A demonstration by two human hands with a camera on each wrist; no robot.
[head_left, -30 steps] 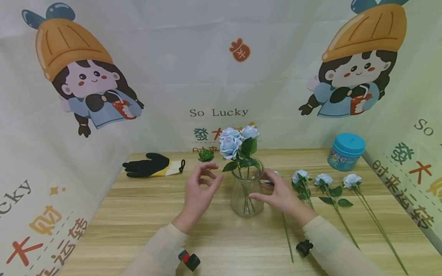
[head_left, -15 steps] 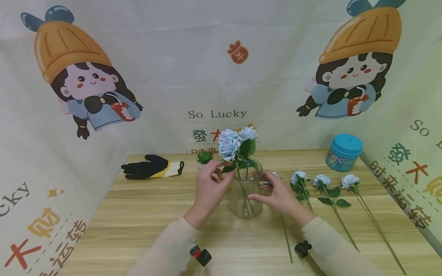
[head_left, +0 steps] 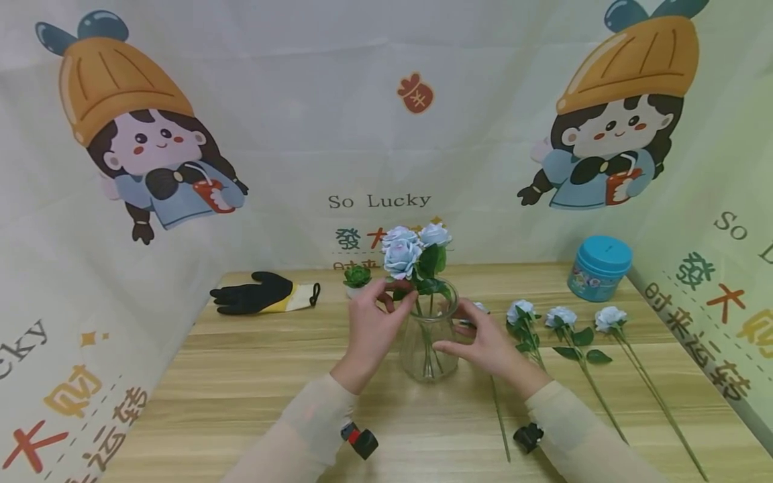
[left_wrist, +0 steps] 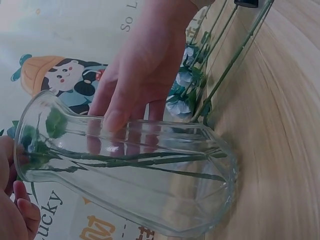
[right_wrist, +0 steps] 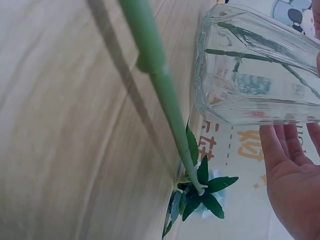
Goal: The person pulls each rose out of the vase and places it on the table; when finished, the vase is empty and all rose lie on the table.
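Currently, a tall clear glass vase with a flared rim (head_left: 417,350) stands upright on a light wood-grain table (head_left: 260,392), between the person's 2 hands. In it stand 3 pale blue roses with green leaves (head_left: 401,258), their blooms above the rim and their green stems reaching down toward the base. The right hand (head_left: 492,343) holds the vase from its right side, partly spread, thumb in front and fingers round the back. The left hand (head_left: 376,323) is at the rim's left side, just below the blooms, its thumb and fingertips close together beside a leaf; whether they pinch it, I cannot tell.

On the right lie 4 loose pale blue roses (head_left: 521,312), 1 of them partly hidden behind the right hand. Farther back sit a round blue lidded tub (head_left: 600,270), a small green succulent (head_left: 357,276) and a black-and-yellow work glove (head_left: 253,295).
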